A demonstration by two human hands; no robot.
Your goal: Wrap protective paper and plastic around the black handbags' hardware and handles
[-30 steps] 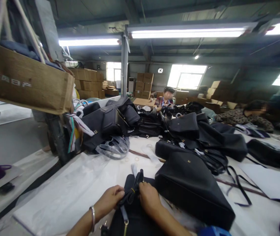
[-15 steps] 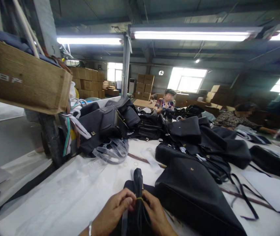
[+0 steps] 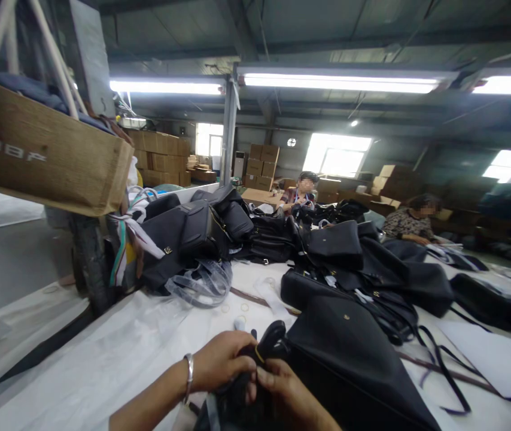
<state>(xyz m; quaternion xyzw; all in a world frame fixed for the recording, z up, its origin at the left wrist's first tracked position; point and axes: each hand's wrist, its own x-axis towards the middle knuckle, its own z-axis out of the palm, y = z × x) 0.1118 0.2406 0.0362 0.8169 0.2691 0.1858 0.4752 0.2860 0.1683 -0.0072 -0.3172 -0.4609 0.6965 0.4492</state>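
Observation:
A folded bundle of black straps [image 3: 273, 336] stands up between my hands at the table's near edge, tilted to the right. A yellow rubber band [image 3: 259, 354] goes round it. My left hand [image 3: 224, 362], with a silver bracelet on the wrist, is closed on the bundle from the left, its thumb just below the band. From the right, my right hand [image 3: 285, 383] pinches the straps under the band with thumb and fingers. The lower part of the bundle is dark and partly hidden by my hands. Right beside them lies a large black bag [image 3: 354, 353].
Several black bags [image 3: 201, 230] are piled across the table's far side. A coil of clear plastic strips [image 3: 201, 284] and loose rubber bands [image 3: 243, 307] lie ahead. Plastic sheeting [image 3: 89, 359] covers the left. A tan bag [image 3: 49, 149] hangs upper left. Two people sit beyond.
The strap bundle has tipped from upright to the right. My left hand has moved up and right along it, with more forearm showing, and my right hand has shifted slightly lower.

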